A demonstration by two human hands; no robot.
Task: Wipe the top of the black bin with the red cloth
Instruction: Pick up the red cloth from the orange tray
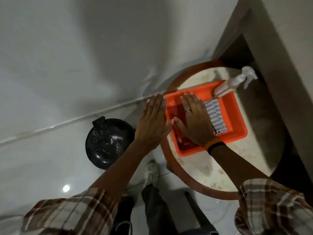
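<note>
A round black bin (106, 143) stands on the floor at centre left, its lid speckled with white dust. The red cloth (176, 114) lies in the left part of an orange tray (235, 121) on a round table. My right hand (194, 119) hovers flat over the tray, above the red cloth, fingers spread and holding nothing. My left hand (154, 122) is flat and open beside the tray's left edge, empty too. Much of the cloth is hidden under my right hand.
A grey-and-white striped cloth (215, 116) lies in the tray to the right of my hand. A spray bottle (235, 82) rests across the tray's far corner. The round table (203, 170) has a wooden rim. My shoe (151, 172) stands between bin and table.
</note>
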